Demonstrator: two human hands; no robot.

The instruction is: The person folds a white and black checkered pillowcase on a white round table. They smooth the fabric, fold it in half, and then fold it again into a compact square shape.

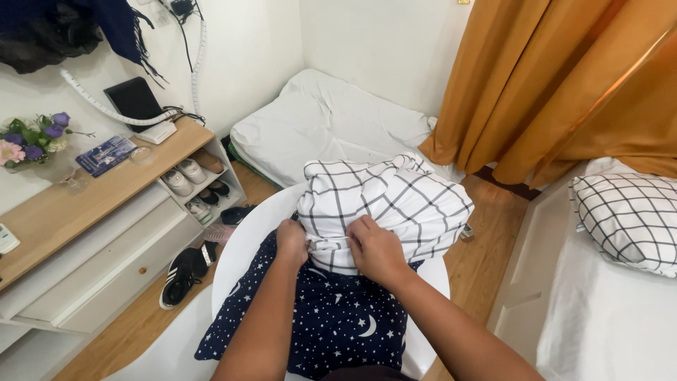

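Note:
A white pillow with a black grid pattern (395,201) lies on a round white table (243,243), partly on top of a dark blue cloth with stars and moons (331,317). My left hand (291,238) pinches the pillow's near edge, fingers closed on the fabric. Just to its right, my right hand (374,247) presses and grips the same edge. Both forearms reach in from the bottom of the head view.
A white mattress (317,120) lies on the floor beyond the table. Orange curtains (557,85) hang at the right, above a bed with another grid pillow (627,219). A wooden shelf (92,190) with shoes, flowers and a book stands at the left.

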